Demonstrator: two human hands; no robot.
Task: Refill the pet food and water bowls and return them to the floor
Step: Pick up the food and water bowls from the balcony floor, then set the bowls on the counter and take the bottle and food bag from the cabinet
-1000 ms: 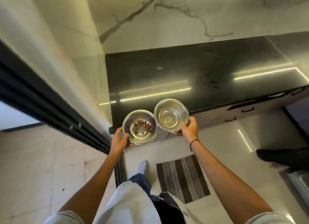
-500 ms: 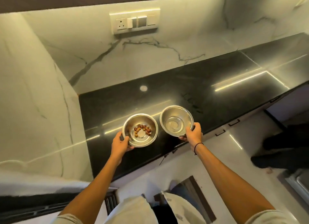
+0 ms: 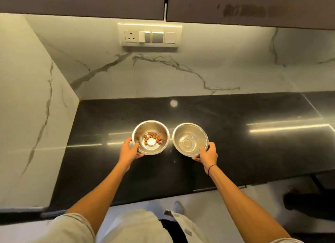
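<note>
A: Where are the two bowls?

B: Over the black countertop [image 3: 226, 143], side by side, a narrow gap between their rims. The food bowl [image 3: 150, 137] is on the left with a small ring of brown kibble [image 3: 152, 138] at its bottom. The water bowl [image 3: 190, 139] is on the right, with nothing plain to see in it.

A: And the hands?

B: The left hand [image 3: 129, 151] grips the food bowl's near-left rim, thumb over the edge, fingers curled under. The right hand [image 3: 208, 154] grips the water bowl's near-right rim the same way. I cannot tell whether the bowls rest on the counter or are held just above it.

A: Room around them?

B: Open counter to the far side up to the marble backsplash [image 3: 163, 76], and a long bare stretch to the right. On the left a marble side wall [image 3: 32, 106] closes the counter. The counter's near edge runs below the forearms. A switch panel [image 3: 150, 34] sits on the backsplash under dark upper cabinets [image 3: 81, 1].
</note>
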